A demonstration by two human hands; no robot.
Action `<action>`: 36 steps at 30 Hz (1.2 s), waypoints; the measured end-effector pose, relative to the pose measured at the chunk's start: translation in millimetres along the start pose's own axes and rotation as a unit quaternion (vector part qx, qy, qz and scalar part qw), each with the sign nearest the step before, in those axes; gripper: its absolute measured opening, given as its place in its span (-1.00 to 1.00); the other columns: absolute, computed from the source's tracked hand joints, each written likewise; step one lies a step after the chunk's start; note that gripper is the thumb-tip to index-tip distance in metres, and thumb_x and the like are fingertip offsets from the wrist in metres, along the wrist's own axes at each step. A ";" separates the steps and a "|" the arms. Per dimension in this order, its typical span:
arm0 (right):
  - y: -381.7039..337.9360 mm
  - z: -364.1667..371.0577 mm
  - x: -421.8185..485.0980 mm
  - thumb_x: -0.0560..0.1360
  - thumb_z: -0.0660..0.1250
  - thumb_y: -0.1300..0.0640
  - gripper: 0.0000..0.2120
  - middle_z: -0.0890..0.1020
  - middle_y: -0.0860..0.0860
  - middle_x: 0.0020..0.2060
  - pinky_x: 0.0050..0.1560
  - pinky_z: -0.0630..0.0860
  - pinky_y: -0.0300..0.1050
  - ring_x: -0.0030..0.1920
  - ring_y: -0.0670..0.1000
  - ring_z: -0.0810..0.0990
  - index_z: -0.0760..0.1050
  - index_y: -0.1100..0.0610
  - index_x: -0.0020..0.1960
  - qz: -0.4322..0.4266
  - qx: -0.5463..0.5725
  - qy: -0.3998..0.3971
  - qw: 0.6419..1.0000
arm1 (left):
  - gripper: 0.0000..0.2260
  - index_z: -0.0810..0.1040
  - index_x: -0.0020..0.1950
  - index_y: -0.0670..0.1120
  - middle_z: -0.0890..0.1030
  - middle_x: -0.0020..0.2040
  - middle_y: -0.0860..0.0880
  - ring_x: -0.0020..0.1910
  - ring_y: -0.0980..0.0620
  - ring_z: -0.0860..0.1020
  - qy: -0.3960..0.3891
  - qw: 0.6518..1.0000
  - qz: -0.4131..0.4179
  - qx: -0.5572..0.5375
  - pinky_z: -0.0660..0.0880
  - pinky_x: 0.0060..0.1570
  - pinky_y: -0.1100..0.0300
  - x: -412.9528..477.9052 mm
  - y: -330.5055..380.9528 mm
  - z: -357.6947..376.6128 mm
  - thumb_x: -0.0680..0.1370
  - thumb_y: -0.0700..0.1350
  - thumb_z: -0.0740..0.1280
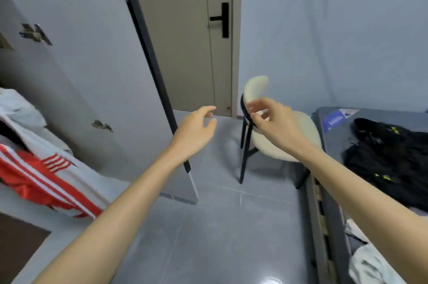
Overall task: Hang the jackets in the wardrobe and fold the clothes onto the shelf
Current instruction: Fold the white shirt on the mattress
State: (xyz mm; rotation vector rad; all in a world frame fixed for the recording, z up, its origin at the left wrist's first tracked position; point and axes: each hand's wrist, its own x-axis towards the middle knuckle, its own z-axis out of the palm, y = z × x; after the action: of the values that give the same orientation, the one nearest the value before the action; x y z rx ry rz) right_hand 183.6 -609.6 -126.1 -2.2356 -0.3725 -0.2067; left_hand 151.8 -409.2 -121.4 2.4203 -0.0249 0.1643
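Both hands raised over the floor: left hand (196, 129) and right hand (272, 119), fingers loosely curled, holding nothing. Red-and-white jacket (34, 174) lies in the wardrobe (76, 70), left; black jacket (389, 158) on the bed (372, 113), right, beside the chair (275, 142)

even, cool indoor light fills the room, with a white glare spot on the glossy floor (269, 280) at the bottom edge. the whole frame is soft, and the fingers of the right hand (271, 119) are smeared. straight edges bow toward the corners.
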 end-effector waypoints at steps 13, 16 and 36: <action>210.7 -188.8 -176.7 0.52 0.29 0.14 -0.81 0.63 -0.16 -0.10 -0.15 0.43 -0.30 -0.19 -0.15 0.56 0.55 -0.02 0.10 0.248 -0.048 0.144 0.957 | -0.66 0.42 0.38 -0.02 0.55 0.26 -0.03 0.21 -0.03 0.51 -0.241 0.960 0.140 -0.023 0.42 0.22 0.11 8.7 192.1 265.9 0.59 -0.12 0.21; 262.0 -217.9 -218.2 0.53 0.28 0.17 -0.82 0.63 -0.12 -0.09 -0.17 0.42 -0.33 -0.21 -0.13 0.55 0.56 0.01 0.09 0.304 -0.024 0.153 0.940 | -0.65 0.43 0.38 -0.04 0.55 0.24 -0.04 0.19 -0.04 0.52 -0.282 0.949 0.136 -0.023 0.39 0.16 0.19 -3.1 217.7 328.6 0.59 -0.13 0.21; 556.3 -178.3 -336.9 0.56 0.21 0.21 -0.64 0.51 0.07 0.24 0.07 0.35 -0.20 0.17 0.02 0.45 0.41 0.16 0.35 0.628 0.119 0.095 0.763 | -0.57 0.33 0.44 -0.14 0.43 0.37 -0.14 0.33 -0.12 0.40 -0.520 0.844 0.078 0.105 0.34 0.25 0.10 -14.8 186.4 689.0 0.56 -0.19 0.20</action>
State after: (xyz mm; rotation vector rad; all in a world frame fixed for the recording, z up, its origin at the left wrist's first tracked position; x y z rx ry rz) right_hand 48.1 -1149.3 -507.0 -1.7378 1.1569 0.3249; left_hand 202.6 -1002.0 -515.9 2.4144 -0.7230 -1.1377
